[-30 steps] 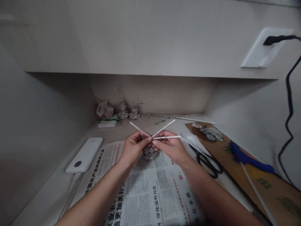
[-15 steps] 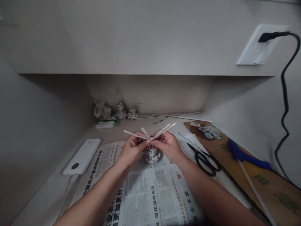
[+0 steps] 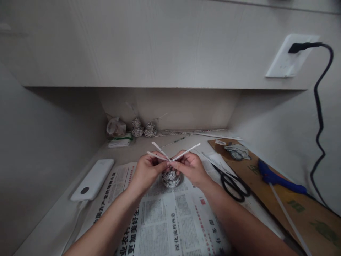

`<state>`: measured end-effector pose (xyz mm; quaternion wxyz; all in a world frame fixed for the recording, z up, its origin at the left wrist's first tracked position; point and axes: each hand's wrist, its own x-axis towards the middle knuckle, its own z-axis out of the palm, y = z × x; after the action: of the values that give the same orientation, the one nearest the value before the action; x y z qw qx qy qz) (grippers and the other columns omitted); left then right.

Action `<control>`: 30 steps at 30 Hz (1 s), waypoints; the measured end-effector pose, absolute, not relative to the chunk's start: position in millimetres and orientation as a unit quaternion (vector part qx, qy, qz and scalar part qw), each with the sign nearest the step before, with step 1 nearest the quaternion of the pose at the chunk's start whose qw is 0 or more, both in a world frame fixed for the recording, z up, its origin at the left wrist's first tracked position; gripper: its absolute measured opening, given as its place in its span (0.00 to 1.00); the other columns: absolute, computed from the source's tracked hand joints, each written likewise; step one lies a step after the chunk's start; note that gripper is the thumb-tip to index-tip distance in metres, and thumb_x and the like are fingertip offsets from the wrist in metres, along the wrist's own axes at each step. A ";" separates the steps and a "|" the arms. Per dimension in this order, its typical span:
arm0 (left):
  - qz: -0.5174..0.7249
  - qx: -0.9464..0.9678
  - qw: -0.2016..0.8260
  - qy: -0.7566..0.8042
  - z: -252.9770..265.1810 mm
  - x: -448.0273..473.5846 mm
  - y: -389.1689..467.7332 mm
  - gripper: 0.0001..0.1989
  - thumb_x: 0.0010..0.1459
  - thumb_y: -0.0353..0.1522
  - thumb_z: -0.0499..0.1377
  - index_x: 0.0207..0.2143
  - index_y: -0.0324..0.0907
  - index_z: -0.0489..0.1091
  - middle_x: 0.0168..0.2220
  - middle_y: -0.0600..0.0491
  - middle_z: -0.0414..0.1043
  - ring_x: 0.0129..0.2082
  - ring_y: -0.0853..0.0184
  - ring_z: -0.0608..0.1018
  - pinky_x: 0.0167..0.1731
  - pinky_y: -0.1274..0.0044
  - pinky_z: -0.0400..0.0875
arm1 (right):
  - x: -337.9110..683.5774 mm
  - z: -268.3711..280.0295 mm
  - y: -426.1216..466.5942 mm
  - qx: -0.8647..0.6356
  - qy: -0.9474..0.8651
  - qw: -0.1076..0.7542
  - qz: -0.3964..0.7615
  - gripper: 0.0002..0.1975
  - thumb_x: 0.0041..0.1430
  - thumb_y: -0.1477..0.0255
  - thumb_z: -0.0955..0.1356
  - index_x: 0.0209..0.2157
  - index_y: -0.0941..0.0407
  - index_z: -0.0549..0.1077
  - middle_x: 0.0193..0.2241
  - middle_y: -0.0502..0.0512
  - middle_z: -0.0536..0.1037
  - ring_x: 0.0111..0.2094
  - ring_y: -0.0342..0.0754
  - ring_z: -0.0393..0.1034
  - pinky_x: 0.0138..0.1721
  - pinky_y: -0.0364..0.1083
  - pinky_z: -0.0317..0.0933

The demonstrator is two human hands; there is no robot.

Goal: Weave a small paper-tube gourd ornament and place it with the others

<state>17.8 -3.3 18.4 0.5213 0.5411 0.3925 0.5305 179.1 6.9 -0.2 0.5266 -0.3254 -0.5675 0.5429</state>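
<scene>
A pale, wood-grain desk alcove (image 3: 170,46) closes in on three sides, and across its floor lies a spread sheet of printed newspaper (image 3: 170,220) — the landmark for everything else. Right of the newspaper sits a brown cardboard sheet (image 3: 301,199) carrying a blue hot-glue gun (image 3: 277,176); between the two lie black-handled scissors (image 3: 234,183). Left of the newspaper rests a white power bank (image 3: 93,179). Beyond its far edge, against the back wall, stand two small woven paper cones (image 3: 144,128) and a crumpled plastic bag (image 3: 115,126).

Above the newspaper's far half the two hands meet. The left hand (image 3: 145,172) and the right hand (image 3: 191,167) are both closed in a pinch, fingertips nearly touching each other, on the thin white rolled-paper sticks (image 3: 170,153) that rise out of a small round woven ball of newsprint strips (image 3: 170,177). The ball hangs directly below the grip, tucked between the two palms and just over the paper; whether it touches the sheet cannot be told.

The sticks fan outward and away from the pinch — two short ones up to the left, one longer one up to the right, its long axis slanting toward the cardboard side. That longest stick lies on the right hand's side; the shorter pair lie nearer the left.
</scene>
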 end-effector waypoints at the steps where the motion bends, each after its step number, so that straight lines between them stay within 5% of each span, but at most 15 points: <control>1: 0.524 0.542 0.527 0.392 19.3 17.4 -3.4 0.08 0.45 0.30 0.68 0.25 0.37 0.71 0.21 0.54 0.74 0.23 0.70 0.74 0.25 0.80 0.68 | 179.6 1.1 5.9 -0.329 -0.571 0.526 0.538 0.12 0.47 0.65 0.74 0.29 0.57 0.72 0.21 0.48 0.74 0.22 0.41 0.68 0.21 0.40 0.62; 14: 0.531 0.515 0.549 0.390 17.2 24.0 -5.1 0.09 0.46 0.32 0.68 0.28 0.37 0.73 0.24 0.52 0.75 0.24 0.71 0.75 0.27 0.81 0.70 | 172.9 6.1 -0.4 -0.391 -0.529 0.542 0.524 0.13 0.48 0.63 0.73 0.25 0.56 0.68 0.17 0.48 0.72 0.18 0.41 0.66 0.16 0.39 0.58; 23: 0.545 0.622 0.378 0.417 16.6 24.5 -14.1 0.05 0.53 0.32 0.63 0.28 0.40 0.73 0.25 0.52 0.75 0.26 0.69 0.75 0.28 0.80 0.69 | 176.8 10.4 0.7 -0.367 -0.528 0.523 0.559 0.10 0.48 0.66 0.72 0.25 0.57 0.71 0.18 0.49 0.73 0.20 0.42 0.67 0.16 0.38 0.58; 30: 0.531 0.636 0.364 0.424 17.9 21.1 -12.0 0.04 0.51 0.33 0.64 0.28 0.41 0.75 0.26 0.52 0.77 0.27 0.69 0.75 0.29 0.80 0.69 | 183.7 14.9 0.6 -0.341 -0.537 0.495 0.592 0.11 0.46 0.66 0.74 0.27 0.59 0.73 0.22 0.51 0.76 0.22 0.43 0.71 0.16 0.38 0.59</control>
<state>21.1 -12.0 17.9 0.3638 0.6364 0.4245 0.5314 183.7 0.6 14.9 0.4951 -0.3412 -0.5372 0.5915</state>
